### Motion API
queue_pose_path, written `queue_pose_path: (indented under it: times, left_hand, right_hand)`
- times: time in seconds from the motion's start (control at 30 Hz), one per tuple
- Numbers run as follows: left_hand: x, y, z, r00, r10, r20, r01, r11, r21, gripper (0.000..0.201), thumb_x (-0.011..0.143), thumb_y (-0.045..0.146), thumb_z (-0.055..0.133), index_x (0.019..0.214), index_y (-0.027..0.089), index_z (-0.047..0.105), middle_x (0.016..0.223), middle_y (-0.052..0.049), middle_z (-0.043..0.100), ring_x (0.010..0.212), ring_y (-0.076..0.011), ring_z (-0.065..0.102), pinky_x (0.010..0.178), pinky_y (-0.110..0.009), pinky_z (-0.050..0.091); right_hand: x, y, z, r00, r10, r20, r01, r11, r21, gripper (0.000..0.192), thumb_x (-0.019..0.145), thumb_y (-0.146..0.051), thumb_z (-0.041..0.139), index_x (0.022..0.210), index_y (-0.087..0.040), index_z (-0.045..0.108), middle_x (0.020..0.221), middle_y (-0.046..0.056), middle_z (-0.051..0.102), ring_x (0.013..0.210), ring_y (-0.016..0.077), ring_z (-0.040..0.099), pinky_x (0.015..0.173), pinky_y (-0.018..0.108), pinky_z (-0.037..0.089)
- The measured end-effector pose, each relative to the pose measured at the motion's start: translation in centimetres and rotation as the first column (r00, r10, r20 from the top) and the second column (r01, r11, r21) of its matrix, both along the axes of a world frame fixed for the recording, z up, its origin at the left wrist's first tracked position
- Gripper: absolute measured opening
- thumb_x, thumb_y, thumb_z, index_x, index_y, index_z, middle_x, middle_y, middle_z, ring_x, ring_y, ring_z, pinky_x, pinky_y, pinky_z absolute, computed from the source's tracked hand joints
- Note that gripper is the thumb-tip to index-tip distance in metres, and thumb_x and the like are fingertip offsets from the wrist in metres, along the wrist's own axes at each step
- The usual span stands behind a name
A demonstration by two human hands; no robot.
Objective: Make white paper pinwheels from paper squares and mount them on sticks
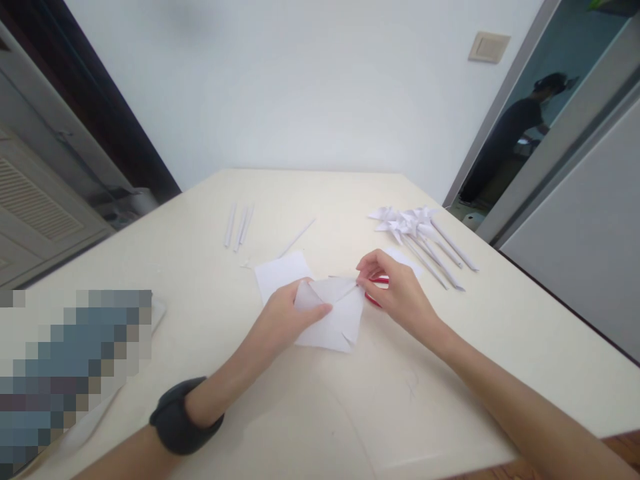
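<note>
A square sheet of white paper (327, 328) with slits cut in from its corners is held above the table in both hands. My left hand (295, 310) pinches its left side, with the thumb lying across the front near the middle. At the upper right corner, the thumb and fingertips of my right hand (387, 283) are closed on the paper. Red-handled scissors (376, 299) lie partly hidden behind my right hand. Another white sheet (280, 273) rests flat on the table just beyond my left hand.
Several white paper pinwheels (407, 223) on rolled sticks lie at the right. Loose white paper sticks (240, 227) lie at the back left, and one thin stick (297, 237) near the middle. A pixelated object (85, 367) sits at the left edge. Another person (520, 127) is beyond the doorway.
</note>
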State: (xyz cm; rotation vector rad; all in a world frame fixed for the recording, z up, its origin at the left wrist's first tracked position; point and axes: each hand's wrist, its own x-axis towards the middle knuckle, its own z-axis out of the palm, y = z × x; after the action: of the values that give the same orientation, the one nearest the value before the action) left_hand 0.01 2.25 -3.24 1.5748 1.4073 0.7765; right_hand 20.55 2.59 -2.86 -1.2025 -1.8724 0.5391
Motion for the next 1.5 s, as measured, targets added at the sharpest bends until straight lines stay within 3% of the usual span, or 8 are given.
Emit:
queue_pose_path:
  times: [0.2, 0.27, 0.37, 0.47, 0.6, 0.87, 1.1, 1.5]
  left_hand:
    - [0.4, -0.4, 0.1, 0.986, 0.052, 0.157, -0.031, 0.990, -0.134, 0.033, 0.071, 0.040, 0.067, 0.096, 0.018, 0.065, 0.089, -0.007, 0.073, 0.076, -0.0248, 0.068, 0.060, -0.031, 0.050]
    - [0.5, -0.6, 0.2, 0.977, 0.057, 0.207, -0.024, 0.988, -0.156, 0.037, 0.071, 0.041, 0.068, 0.101, 0.018, 0.064, 0.093, -0.007, 0.072, 0.079, -0.0239, 0.068, 0.061, -0.030, 0.051]
    - [0.5, -0.8, 0.2, 0.967, 0.068, 0.245, -0.027, 0.986, -0.167, 0.034, 0.071, 0.041, 0.069, 0.097, 0.019, 0.064, 0.085, -0.004, 0.071, 0.074, -0.0205, 0.066, 0.057, -0.026, 0.048]
    - [0.4, -0.9, 0.0, 0.954, 0.065, 0.293, -0.027, 0.991, -0.132, 0.025, 0.071, 0.036, 0.070, 0.091, 0.020, 0.064, 0.080, 0.000, 0.067, 0.073, -0.0174, 0.063, 0.058, -0.024, 0.045]
    - [0.3, -0.9, -0.3, 0.935, 0.051, 0.352, -0.009, 0.993, -0.119, 0.021, 0.072, 0.031, 0.070, 0.088, 0.021, 0.064, 0.081, 0.000, 0.066, 0.071, -0.0156, 0.059, 0.057, -0.022, 0.043]
    - [0.6, -1.3, 0.2, 0.914, -0.022, 0.405, 0.060, 0.995, -0.080, 0.029, 0.075, 0.039, 0.069, 0.098, 0.023, 0.063, 0.095, -0.002, 0.067, 0.085, -0.0182, 0.061, 0.066, -0.025, 0.047]
    - [0.6, -1.4, 0.2, 0.929, 0.024, 0.370, 0.003, 0.998, -0.070, 0.025, 0.072, 0.038, 0.071, 0.089, 0.022, 0.062, 0.080, 0.002, 0.065, 0.070, -0.0151, 0.058, 0.057, -0.023, 0.045]
    - [0.6, -1.3, 0.7, 0.897, 0.034, 0.441, 0.014, 0.994, -0.106, 0.022, 0.072, 0.033, 0.071, 0.089, 0.021, 0.065, 0.081, 0.000, 0.068, 0.070, -0.0164, 0.062, 0.056, -0.023, 0.046]
  right_hand:
    - [-1.1, -1.2, 0.3, 0.990, -0.084, 0.112, 0.044, 0.947, 0.320, 0.022, 0.084, -0.010, 0.050, 0.103, -0.022, 0.049, 0.087, 0.002, 0.064, 0.084, 0.0167, 0.057, 0.091, 0.041, 0.040]
    - [-1.3, -1.4, 0.4, 0.981, -0.105, 0.160, 0.022, 0.893, 0.449, 0.020, 0.085, -0.009, 0.050, 0.101, -0.022, 0.049, 0.084, 0.000, 0.064, 0.083, 0.0147, 0.058, 0.097, 0.041, 0.034]
    - [-1.4, -1.6, 0.4, 0.953, -0.170, 0.250, -0.034, 0.761, 0.647, 0.023, 0.085, -0.004, 0.050, 0.100, -0.021, 0.049, 0.082, -0.002, 0.066, 0.082, 0.0119, 0.061, 0.099, 0.040, 0.030]
    - [-1.5, -1.9, 0.1, 0.931, -0.151, 0.334, -0.136, 0.704, 0.697, 0.025, 0.085, -0.002, 0.051, 0.102, -0.020, 0.049, 0.086, -0.002, 0.068, 0.087, 0.0102, 0.062, 0.097, 0.037, 0.029]
    - [-1.8, -1.9, -0.3, 0.912, -0.060, 0.405, -0.231, 0.740, 0.631, 0.025, 0.085, -0.001, 0.051, 0.101, -0.020, 0.049, 0.086, -0.003, 0.068, 0.089, 0.0086, 0.062, 0.095, 0.034, 0.029]
    - [-2.0, -1.6, -0.4, 0.957, -0.017, 0.291, -0.158, 0.809, 0.567, 0.016, 0.089, -0.008, 0.051, 0.098, -0.021, 0.048, 0.085, -0.003, 0.068, 0.080, 0.0100, 0.063, 0.095, 0.036, 0.028]
    - [-2.1, -1.8, -0.5, 0.961, -0.012, 0.277, -0.154, 0.808, 0.569, 0.017, 0.087, -0.007, 0.053, 0.097, -0.020, 0.050, 0.082, -0.003, 0.069, 0.075, 0.0102, 0.063, 0.094, 0.036, 0.030]
    - [-2.0, -1.8, -0.7, 0.940, -0.068, 0.335, -0.163, 0.774, 0.612, 0.019, 0.088, -0.005, 0.050, 0.097, -0.021, 0.050, 0.080, -0.004, 0.068, 0.075, 0.0090, 0.063, 0.092, 0.033, 0.034]
